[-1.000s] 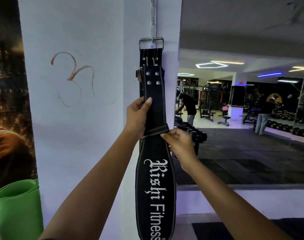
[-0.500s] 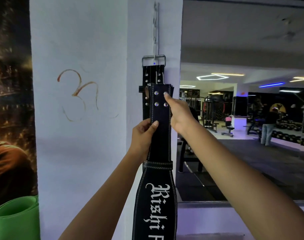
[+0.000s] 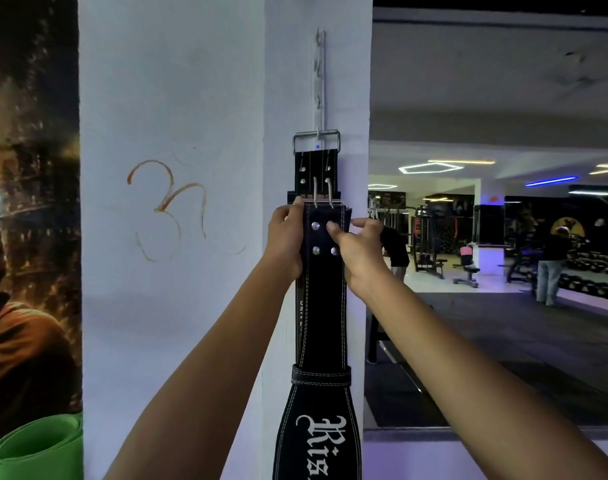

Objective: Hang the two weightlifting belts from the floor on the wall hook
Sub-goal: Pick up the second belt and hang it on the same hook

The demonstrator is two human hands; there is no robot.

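At the bottom of the view, two bare forearms reach up toward a white pillar. Between them hangs the front belt, black with white stitching and white letters on its wide lower part. The left hand grips the left edge of this belt near its top, the fingers closed around the edge. The right hand holds the right edge at the same height; its thumb presses on the front face beside the metal rivets, and the other fingers curl behind the edge. The top end of the front belt carries a buckle with two prongs, which stand just above the hands. Behind it, a second belt already hangs flat against the pillar, its metal buckle frame caught on the wall hook, a narrow white strip of hooks. A rolled green mat stands at the lower left. To the right, a mirror shows a gym room with machines.
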